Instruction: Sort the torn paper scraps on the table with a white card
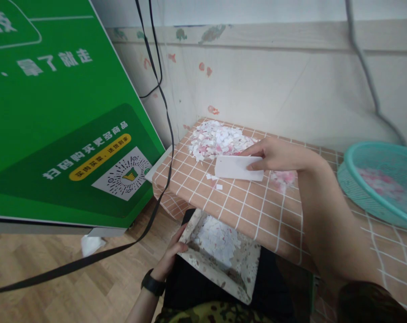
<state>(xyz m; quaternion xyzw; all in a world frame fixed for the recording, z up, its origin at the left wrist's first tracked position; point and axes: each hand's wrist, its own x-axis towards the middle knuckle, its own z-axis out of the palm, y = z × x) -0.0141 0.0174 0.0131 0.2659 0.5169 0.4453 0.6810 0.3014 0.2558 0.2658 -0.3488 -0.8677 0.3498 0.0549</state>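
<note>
My right hand (273, 154) pinches a flat white card (235, 168) between thumb and fingers, low over the table and just in front of a heap of white and pink paper scraps (216, 139). A few loose scraps (219, 186) lie at the card's left lower side, and a small pink clump (282, 178) sits to the right under my wrist. My left hand (176, 246) grips the left rim of a patterned tray (220, 281), thumb over the edge. The tray is below the table's front edge, above my lap, with many white paper bits (218, 237) inside.
A teal mesh basket (351, 179) with pink and white bits stands at the right on the checked tablecloth (253, 211). A green sign board (72, 98) leans at the left. Black cables (169, 134) hang between it and the table. The wall (273, 85) runs behind.
</note>
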